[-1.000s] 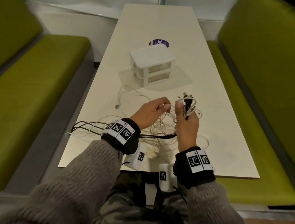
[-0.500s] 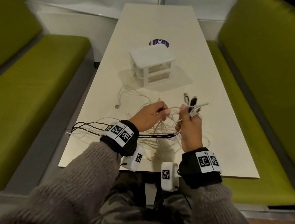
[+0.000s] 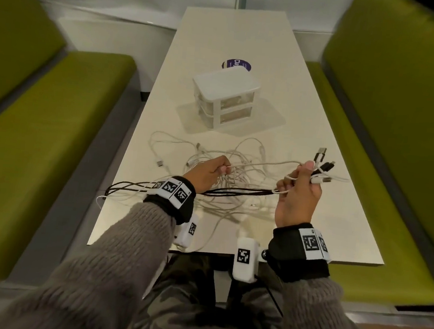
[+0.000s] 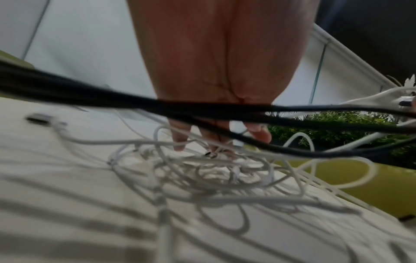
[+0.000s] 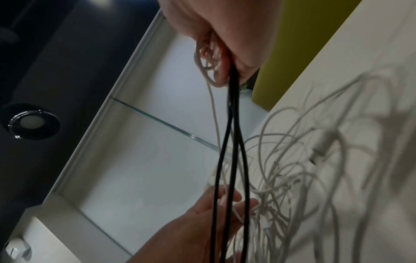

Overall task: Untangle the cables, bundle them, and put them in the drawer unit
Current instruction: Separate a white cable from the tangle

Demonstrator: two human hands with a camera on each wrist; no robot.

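The white cables (image 3: pixel 236 166) lay snarled at the bench's (image 3: pixel 310 225) six o'clock, the left hand (image 3: pixel 206 172) pinching one strand, the right hand (image 3: pixel 297 195) clenched round gathered plugs and black cables (image 3: pixel 239 191), so pulling harder would likely tighten knots.

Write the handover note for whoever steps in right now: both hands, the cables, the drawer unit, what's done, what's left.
Right hand: its grip holds a bunch of black and white cable plug ends, raised over the table.
Left hand: pinching a strand in the tangled pile of thin white cables.
Black cables run from the right hand, under the left wrist, to the table's left edge.
White plastic two-drawer unit: beyond the pile, both drawers shut.
Done: plug ends gathered.
Left: untangle, bundle, stow.
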